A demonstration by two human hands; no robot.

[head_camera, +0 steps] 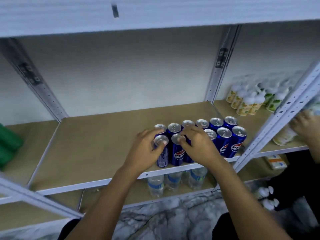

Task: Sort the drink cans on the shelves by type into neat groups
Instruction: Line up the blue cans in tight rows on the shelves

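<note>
Floor: grey marbled floor at the bottom of the view, under the shelving.
Lower shelf: clear water bottles with blue labels stand in a group just below the blue cans.
Left hand: the left hand is on the front-left can of the group; its fingers are curled round the rim and upper side of this can, the thumb on the near side.
Right hand: the right hand is on the next front can, the one with the Pepsi logo to the camera; its fingers are curled over the top and pinch the rim.
Blue cans: the blue Pepsi cans stand upright in two close rows, touching each other, on the right part of the middle shelf, the front row near its front edge. The two held cans are at the left end of the front row.
Left side: a green package lies on the neighbouring shelf section, well apart from the cans.
Right side: behind the slanted white post, another person's hand touches pale cans lying there; the details are blurred.
Far right: pale yellow-green bottles with white caps stand in a group at the back, against the wall.
</note>
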